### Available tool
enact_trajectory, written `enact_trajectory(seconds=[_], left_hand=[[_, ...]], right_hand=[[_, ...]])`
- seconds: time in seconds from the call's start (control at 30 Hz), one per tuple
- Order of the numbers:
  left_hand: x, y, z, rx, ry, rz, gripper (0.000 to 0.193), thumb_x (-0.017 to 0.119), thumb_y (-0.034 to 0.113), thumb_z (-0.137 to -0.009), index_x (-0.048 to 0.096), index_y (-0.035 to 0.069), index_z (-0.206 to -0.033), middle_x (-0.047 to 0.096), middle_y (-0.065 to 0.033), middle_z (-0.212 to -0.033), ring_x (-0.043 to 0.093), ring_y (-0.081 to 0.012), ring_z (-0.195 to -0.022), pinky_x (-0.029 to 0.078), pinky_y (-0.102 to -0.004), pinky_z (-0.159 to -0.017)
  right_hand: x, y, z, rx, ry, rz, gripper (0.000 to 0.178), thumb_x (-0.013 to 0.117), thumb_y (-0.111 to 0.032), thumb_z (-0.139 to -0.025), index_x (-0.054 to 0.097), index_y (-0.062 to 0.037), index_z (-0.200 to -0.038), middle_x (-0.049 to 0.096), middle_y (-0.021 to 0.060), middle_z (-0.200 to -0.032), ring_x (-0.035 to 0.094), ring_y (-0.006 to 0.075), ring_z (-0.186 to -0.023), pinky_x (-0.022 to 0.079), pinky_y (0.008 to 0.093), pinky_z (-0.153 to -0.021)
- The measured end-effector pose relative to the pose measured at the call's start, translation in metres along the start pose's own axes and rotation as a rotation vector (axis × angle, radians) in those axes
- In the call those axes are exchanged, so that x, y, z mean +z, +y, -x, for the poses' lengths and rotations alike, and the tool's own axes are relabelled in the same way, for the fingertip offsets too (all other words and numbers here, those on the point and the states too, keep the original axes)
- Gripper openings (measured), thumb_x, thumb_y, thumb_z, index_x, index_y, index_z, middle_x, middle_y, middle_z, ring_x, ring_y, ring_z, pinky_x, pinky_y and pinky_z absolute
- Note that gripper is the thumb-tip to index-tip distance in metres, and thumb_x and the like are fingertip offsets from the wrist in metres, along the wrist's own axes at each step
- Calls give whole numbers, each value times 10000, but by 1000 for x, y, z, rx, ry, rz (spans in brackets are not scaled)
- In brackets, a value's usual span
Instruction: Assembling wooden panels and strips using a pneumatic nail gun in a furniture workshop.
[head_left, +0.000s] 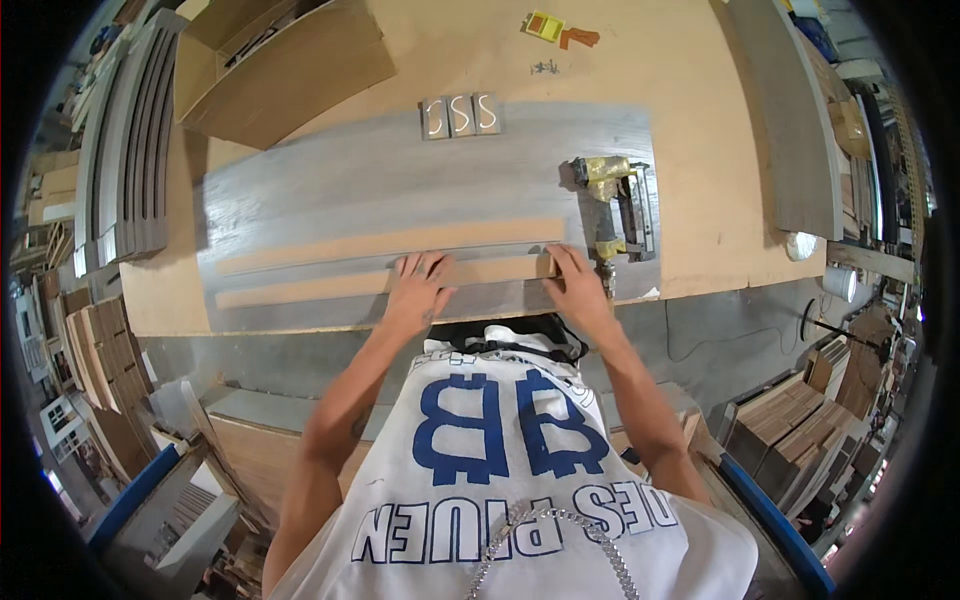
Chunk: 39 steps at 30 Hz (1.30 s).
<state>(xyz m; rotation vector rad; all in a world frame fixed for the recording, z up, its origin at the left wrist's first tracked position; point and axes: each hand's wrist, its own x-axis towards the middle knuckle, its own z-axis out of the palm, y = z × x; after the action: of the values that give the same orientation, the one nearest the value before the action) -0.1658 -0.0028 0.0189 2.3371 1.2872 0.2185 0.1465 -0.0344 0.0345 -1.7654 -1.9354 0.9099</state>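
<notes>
A long, narrow tan strip (320, 288) with a thin grey edge lies along the near side of the workbench. My left hand (421, 290) rests over its middle, fingers bent across it and thumb on the near side. At the strip's right end, my right hand (574, 285) grips it between fingers and thumb. Just beyond runs a parallel tan band (400, 237); whether it is a second strip or bare bench surface, I cannot tell. To the right of my right hand lies a nail gun (632, 212) wrapped partly in yellow tape.
Three small grey blocks (461, 116) with white marks sit farther back. A cardboard box (300, 75) stands at far left, beside stacked grey boards (135, 150). A yellow packet (543, 26) and small loose fasteners (545, 68) lie at the back. A grey panel (790, 130) borders the right.
</notes>
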Motion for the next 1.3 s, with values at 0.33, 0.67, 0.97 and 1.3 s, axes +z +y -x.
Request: enact_trajectory(seconds=[0.33, 0.67, 0.97, 1.3], left_hand=[[13, 37, -36, 120, -41, -64, 539, 679, 268, -870, 554, 89, -1364, 544, -113, -1255, 444, -306, -1225, 329, -474, -1045], [29, 69, -56, 86, -53, -116, 553, 665, 263, -881, 538, 16, -1359, 539, -148, -1279, 458, -328, -1216, 325, -494, -1063], [19, 74, -89, -47, 215, -4, 544, 719, 330, -841, 602, 58, -1298, 548, -128, -1243, 478, -342, -1175, 357, -490, -996], [11, 35, -105, 46, -18, -9, 513, 744, 364, -811, 654, 155, -1271, 571, -72, -1186, 480, -288, -1172, 386, -453, -942]], right_hand=[[-2, 3, -2, 170, 6, -78, 622, 730, -111, -814, 473, -75, -1380, 598, 170, -1174, 649, 341, -961, 541, 436, -821], [-11, 30, 10, 138, 93, -293, 550, 719, -71, -822, 518, -39, -1332, 626, 184, -1155, 660, 329, -957, 547, 406, -835], [-37, 29, -29, 193, 129, -384, 436, 713, -70, -830, 580, -6, -1240, 662, 173, -1025, 666, 336, -891, 548, 404, -803], [27, -13, -219, -105, 363, 45, 559, 744, -176, -853, 494, 11, -1317, 636, 200, -1049, 619, 400, -985, 505, 470, -864]])
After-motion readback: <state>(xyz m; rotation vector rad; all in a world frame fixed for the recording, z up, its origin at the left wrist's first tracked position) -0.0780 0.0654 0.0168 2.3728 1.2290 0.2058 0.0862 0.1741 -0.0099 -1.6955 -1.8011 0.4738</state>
